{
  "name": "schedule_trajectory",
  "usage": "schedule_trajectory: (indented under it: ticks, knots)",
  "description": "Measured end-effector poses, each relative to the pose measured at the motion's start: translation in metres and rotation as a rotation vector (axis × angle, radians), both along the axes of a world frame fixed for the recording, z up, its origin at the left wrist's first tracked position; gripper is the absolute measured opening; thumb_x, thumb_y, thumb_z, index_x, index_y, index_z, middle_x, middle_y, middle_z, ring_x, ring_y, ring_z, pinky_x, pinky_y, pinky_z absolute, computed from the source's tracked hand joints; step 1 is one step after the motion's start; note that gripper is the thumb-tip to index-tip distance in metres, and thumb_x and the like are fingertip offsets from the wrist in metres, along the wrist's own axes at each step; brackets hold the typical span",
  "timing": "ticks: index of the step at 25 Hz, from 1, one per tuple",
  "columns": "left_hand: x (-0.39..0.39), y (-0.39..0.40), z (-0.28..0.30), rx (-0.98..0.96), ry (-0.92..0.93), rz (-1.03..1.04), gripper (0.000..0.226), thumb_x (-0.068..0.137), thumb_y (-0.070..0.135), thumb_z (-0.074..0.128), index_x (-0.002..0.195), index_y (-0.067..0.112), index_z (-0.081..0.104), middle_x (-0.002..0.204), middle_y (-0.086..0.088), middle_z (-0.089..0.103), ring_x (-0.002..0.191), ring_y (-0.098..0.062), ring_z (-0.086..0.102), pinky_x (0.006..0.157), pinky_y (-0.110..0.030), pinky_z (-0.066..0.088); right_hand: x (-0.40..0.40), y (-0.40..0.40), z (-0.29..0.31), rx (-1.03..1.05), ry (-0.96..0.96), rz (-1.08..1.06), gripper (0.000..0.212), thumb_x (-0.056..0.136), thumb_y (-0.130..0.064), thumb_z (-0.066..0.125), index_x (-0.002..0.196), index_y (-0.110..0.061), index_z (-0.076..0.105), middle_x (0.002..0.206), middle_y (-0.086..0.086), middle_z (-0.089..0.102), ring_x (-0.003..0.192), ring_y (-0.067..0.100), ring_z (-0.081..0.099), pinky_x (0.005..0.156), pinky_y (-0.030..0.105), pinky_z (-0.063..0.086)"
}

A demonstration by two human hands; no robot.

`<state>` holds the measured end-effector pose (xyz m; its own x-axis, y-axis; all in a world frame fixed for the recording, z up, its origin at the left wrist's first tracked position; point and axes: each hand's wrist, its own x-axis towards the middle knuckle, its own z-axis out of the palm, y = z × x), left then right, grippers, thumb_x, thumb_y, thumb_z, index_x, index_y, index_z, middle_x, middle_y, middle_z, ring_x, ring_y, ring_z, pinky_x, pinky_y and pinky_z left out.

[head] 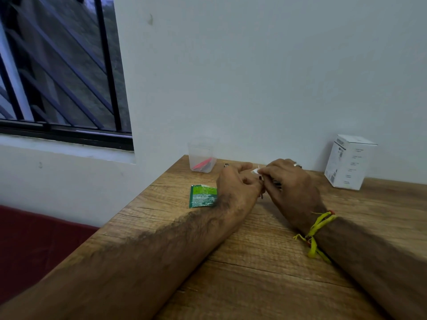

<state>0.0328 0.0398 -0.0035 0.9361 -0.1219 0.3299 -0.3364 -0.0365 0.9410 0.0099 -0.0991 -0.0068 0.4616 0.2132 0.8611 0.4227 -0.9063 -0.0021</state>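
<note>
I had both hands at the far end of the table [254,262], close to the wall, working on a small white piece [255,170]. It was raised just off the wood between them. My left hand [238,183] came at it from the left with its fingers curled, thumb and forefinger closed on the near end. My right hand [291,181] met it from the right, its fingers [269,172] pinched together on the same piece. Both sets of fingers were therefore clamped on it, with none spread. Something small and dark showed low in the gap between my hands, but it was too hidden for me to tell what it was.

I judged the job to be somewhere in its middle. The green sachet [202,196] lay flat on the table just left of my left wrist, its top edge ragged and torn, so opening it looked done. The white piece was out and in my grip, but I judged it not yet dealt with, since both hands were busy on it and it had not been set down anywhere. The clear cup [202,155], far left against the wall, held only a red thing [204,163]. If the piece was meant for the cup, that step was left. The white box [349,161] stood well apart at the far right, closed and untouched.
</note>
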Motion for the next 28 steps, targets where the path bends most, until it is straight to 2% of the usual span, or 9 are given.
schedule_trajectory:
  ticks: [7, 12, 14, 17, 20, 23, 28]
  knots:
    - [0.002, 0.004, 0.001, -0.013, -0.015, -0.034, 0.024, 0.087, -0.005, 0.062, 0.107, 0.004, 0.071, 0.075, -0.020, 0.074, 0.063, -0.021, 0.069, 0.068, -0.047, 0.063, -0.001, 0.001, 0.000, 0.027, 0.023, 0.050, 0.015, 0.088, -0.009, 0.063, 0.098, -0.007, 0.074, 0.089, 0.006, 0.069, 0.084, 0.025, 0.062, 0.077, 0.036, 0.049]
    - [0.000, 0.003, 0.004, -0.050, 0.008, -0.034, 0.026, 0.088, -0.010, 0.063, 0.110, 0.001, 0.067, 0.081, -0.026, 0.073, 0.064, -0.019, 0.068, 0.066, -0.032, 0.062, -0.002, 0.001, -0.001, -0.039, 0.026, 0.068, 0.016, 0.090, -0.010, 0.059, 0.097, -0.007, 0.073, 0.092, 0.005, 0.069, 0.086, 0.025, 0.063, 0.079, 0.033, 0.047]
    - [-0.003, 0.005, 0.005, -0.073, 0.045, -0.080, 0.025, 0.089, -0.010, 0.063, 0.112, 0.001, 0.066, 0.079, -0.020, 0.073, 0.066, -0.019, 0.069, 0.068, -0.032, 0.063, -0.003, 0.002, -0.002, -0.013, -0.002, 0.067, 0.015, 0.089, -0.010, 0.061, 0.098, -0.006, 0.073, 0.091, 0.005, 0.069, 0.085, 0.025, 0.062, 0.079, 0.032, 0.047]
    - [-0.005, 0.009, 0.009, -0.160, 0.202, -0.214, 0.026, 0.092, -0.010, 0.061, 0.116, -0.002, 0.063, 0.077, -0.008, 0.069, 0.064, -0.013, 0.067, 0.062, -0.024, 0.061, -0.003, 0.000, 0.000, -0.006, 0.002, 0.081, 0.019, 0.090, -0.015, 0.057, 0.096, -0.007, 0.073, 0.090, 0.005, 0.069, 0.084, 0.024, 0.062, 0.078, 0.033, 0.047]
    - [0.000, 0.018, 0.019, -0.189, 0.310, -0.279, 0.018, 0.097, 0.005, 0.060, 0.111, -0.004, 0.067, 0.077, -0.011, 0.069, 0.062, -0.018, 0.070, 0.060, -0.029, 0.060, -0.001, 0.001, 0.000, -0.017, 0.019, 0.088, 0.014, 0.088, -0.008, 0.061, 0.096, -0.005, 0.072, 0.089, 0.007, 0.068, 0.081, 0.027, 0.062, 0.076, 0.034, 0.046]
    - [0.004, 0.023, 0.023, -0.132, 0.297, -0.235, 0.032, 0.102, 0.029, 0.057, 0.103, -0.001, 0.069, 0.070, -0.013, 0.070, 0.058, -0.024, 0.071, 0.057, -0.032, 0.059, 0.000, 0.000, 0.001, -0.069, 0.030, 0.126, 0.014, 0.090, -0.010, 0.059, 0.093, -0.004, 0.071, 0.088, 0.009, 0.068, 0.079, 0.029, 0.062, 0.074, 0.039, 0.048]
    - [0.005, 0.023, 0.022, -0.109, 0.291, -0.149, 0.015, 0.094, 0.014, 0.069, 0.100, 0.000, 0.068, 0.077, -0.016, 0.071, 0.057, -0.024, 0.072, 0.054, -0.032, 0.059, 0.001, 0.006, -0.001, -0.122, 0.041, 0.144, 0.014, 0.089, -0.009, 0.061, 0.097, -0.005, 0.072, 0.091, 0.009, 0.069, 0.081, 0.030, 0.063, 0.074, 0.043, 0.051]
